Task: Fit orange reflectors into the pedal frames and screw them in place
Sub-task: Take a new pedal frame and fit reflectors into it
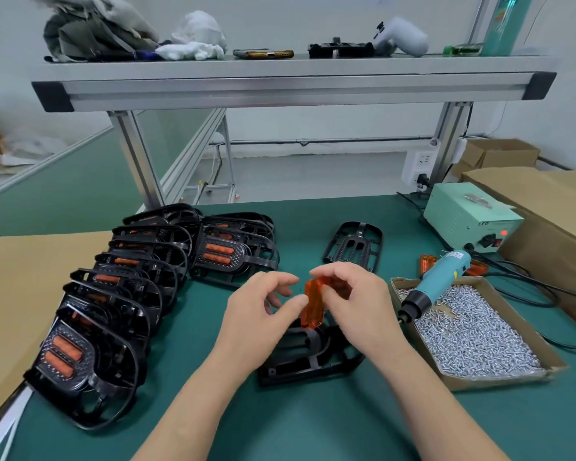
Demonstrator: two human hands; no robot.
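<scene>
An orange reflector [313,302] is held upright above a black pedal frame [310,359] lying on the green mat. My right hand [356,301] grips the reflector from the right. The thumb of my left hand [263,307] touches the reflector's left edge, its fingers loosely curled. A second bare pedal frame [354,244] lies farther back. A teal electric screwdriver [436,282] rests tip-down on a cardboard tray of screws [473,331] at the right.
Several black frames with orange reflectors fitted [120,294] stand in overlapping rows at the left. Loose orange reflectors [428,262] lie behind the screwdriver. A green power unit [469,217] and cardboard boxes [546,207] fill the right. An aluminium shelf [293,84] crosses overhead.
</scene>
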